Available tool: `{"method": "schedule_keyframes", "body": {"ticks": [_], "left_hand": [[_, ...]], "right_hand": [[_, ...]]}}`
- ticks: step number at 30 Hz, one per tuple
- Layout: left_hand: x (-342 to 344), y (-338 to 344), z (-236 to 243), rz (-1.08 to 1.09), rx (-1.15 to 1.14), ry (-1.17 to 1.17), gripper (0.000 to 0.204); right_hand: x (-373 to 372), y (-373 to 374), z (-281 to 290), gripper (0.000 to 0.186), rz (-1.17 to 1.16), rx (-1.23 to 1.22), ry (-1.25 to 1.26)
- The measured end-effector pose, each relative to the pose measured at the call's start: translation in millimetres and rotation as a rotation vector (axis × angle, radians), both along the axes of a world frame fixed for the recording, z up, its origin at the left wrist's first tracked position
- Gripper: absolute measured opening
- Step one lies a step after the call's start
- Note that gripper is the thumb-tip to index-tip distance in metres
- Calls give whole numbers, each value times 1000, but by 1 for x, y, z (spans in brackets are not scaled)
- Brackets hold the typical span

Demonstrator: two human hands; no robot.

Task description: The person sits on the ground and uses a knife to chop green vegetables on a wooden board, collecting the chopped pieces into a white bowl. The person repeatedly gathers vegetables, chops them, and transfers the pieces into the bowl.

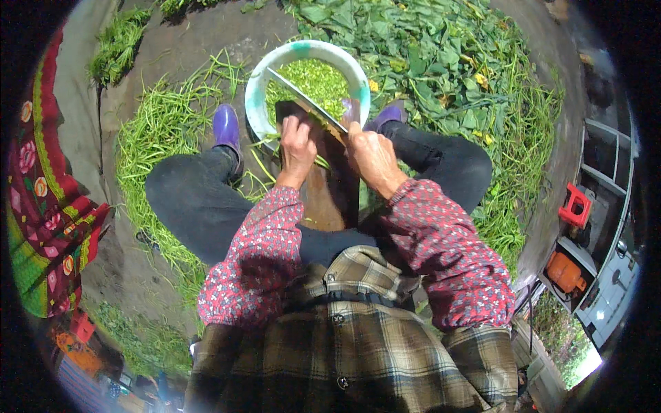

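My right hand (374, 157) is closed round the handle of a large knife (307, 100), its blade slanting up and left over the basin. Just left of it, my left hand (297, 150) has its fingers curled down on green stems (321, 162), whose ends stick out on both sides. Both hands are above a brown wooden board (320, 199) that runs from my lap to the basin. The round white and green basin (256, 103) stands between my feet, with finely chopped greens (318, 74) inside. The blade hides part of them.
Long green stems (158, 131) lie in a heap on the left. A broad pile of leafy vines (434, 62) spreads across the far right. Purple shoes (225, 126) flank the basin. Patterned red cloth (51, 227) hangs at the left; a red stool (575, 206) stands far right.
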State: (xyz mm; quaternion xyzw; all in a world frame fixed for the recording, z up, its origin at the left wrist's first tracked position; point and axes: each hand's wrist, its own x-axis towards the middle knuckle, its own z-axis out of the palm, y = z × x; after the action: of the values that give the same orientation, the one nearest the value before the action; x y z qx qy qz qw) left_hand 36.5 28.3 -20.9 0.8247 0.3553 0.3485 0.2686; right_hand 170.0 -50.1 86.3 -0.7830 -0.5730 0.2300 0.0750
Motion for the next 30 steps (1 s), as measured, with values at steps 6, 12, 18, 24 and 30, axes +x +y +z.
{"method": "schedule_keyframes", "body": {"ticks": [6, 12, 18, 24, 30], "left_hand": [[-8, -2, -2, 42, 2, 0, 23], [-14, -8, 25, -55, -14, 257, 36], [-11, -3, 8, -18, 27, 43, 29], [-2, -1, 5, 15, 6, 19, 20], [-6, 0, 2, -33, 71, 22, 23]], "right_hand": [[-17, -4, 4, 5, 88, 20, -56], [-13, -2, -28, 8, 36, 95, 0], [3, 3, -27, 11, -63, 134, 119], [4, -5, 3, 9, -78, 100, 60], [-12, -15, 22, 4, 98, -9, -97]]}}
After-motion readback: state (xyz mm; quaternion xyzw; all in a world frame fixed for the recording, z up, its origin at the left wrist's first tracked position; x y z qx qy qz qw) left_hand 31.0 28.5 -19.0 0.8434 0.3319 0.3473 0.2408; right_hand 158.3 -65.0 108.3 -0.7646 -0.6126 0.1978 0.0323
